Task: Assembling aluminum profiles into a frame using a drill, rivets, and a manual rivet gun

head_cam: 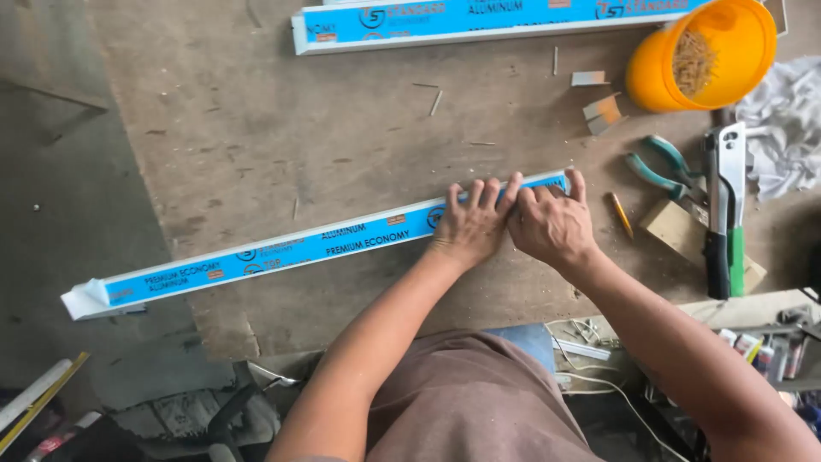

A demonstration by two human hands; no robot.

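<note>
Both hands press down on the right end of a long bar (316,244) wrapped in blue film, lying flat on the desk (342,128). The left hand (469,224) lies palm-down over the bar, fingers spread across its top and curling over the far edge. The right hand (552,224) sits touching the left, thumb side against it, fingertips at the very end of the bar. Neither grip is closed around the bar: the fingers are flat and pressing or picking at the film, not clamped. From the grip the bar runs far out to the left, its far end overhanging the desk edge, where a white flap of film hangs loose.

Step in hand, by my read: working the film at the bar's right end, holding it steady with the left. The next move probably calls for a fingertip pinch on the film edge while the left hand keeps the bar from sliding, since the overhanging end could tip or swing.

Containers: an orange bucket (727,51) sits up and right of the grip, well apart, lying tilted with its mouth toward the camera. Inside is a heap of small thin tan pieces, likely screws or nails; too small to tell.

Just right of the grip lies a pencil (622,214). Further right: teal pliers (658,167), a rivet gun (725,214), a wood block (676,229), a white rag (782,120). A second bar (479,21) lies across the far side.
</note>
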